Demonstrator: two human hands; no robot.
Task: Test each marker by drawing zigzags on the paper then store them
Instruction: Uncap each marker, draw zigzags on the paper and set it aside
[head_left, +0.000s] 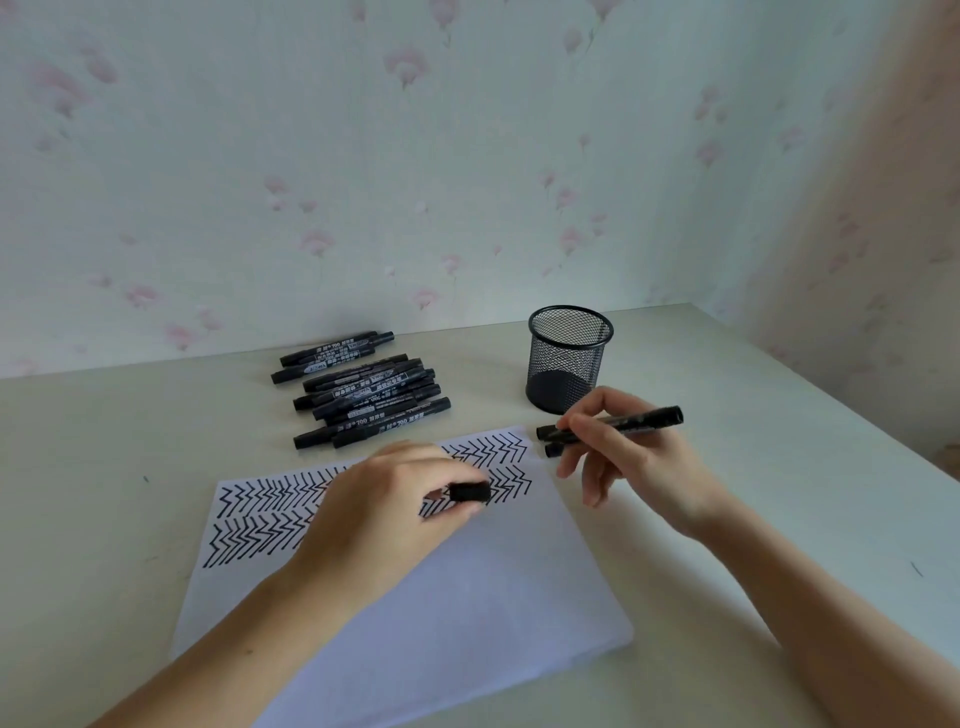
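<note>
While the right hand (631, 452) pinches a black marker (623, 422) between thumb and forefinger, the marker lies nearly level above the counter (779, 467), its long axis running left to right. The grip of this hand is clamped on the marker barrel; the remaining fingers hang curled beneath it. A second dark marker end (553, 450) shows just below the first, at the fingertips; whether it is held or lying on the counter cannot be told.

The left hand (384, 509) is above the paper (467, 597), its grip pinched on a short black cap (470, 491) between thumb and fingertips. Cap and marker are apart.

The paper lies flat on the counter, tilted slightly. Two rows of black zigzags (260, 514) cover its far portion; the near portion is unmarked. The left hand hides the middle of both rows.

A pile of black markers (363, 395) lies on the counter beyond the paper, side by side and partly stacked, all pointing roughly the same way.

A black mesh pen holder (569, 358) stands upright on the counter, to the right of the pile and just beyond the right hand. No marker is visible inside it.

Floral wallpaper (467, 156) covers the wall behind the counter.
</note>
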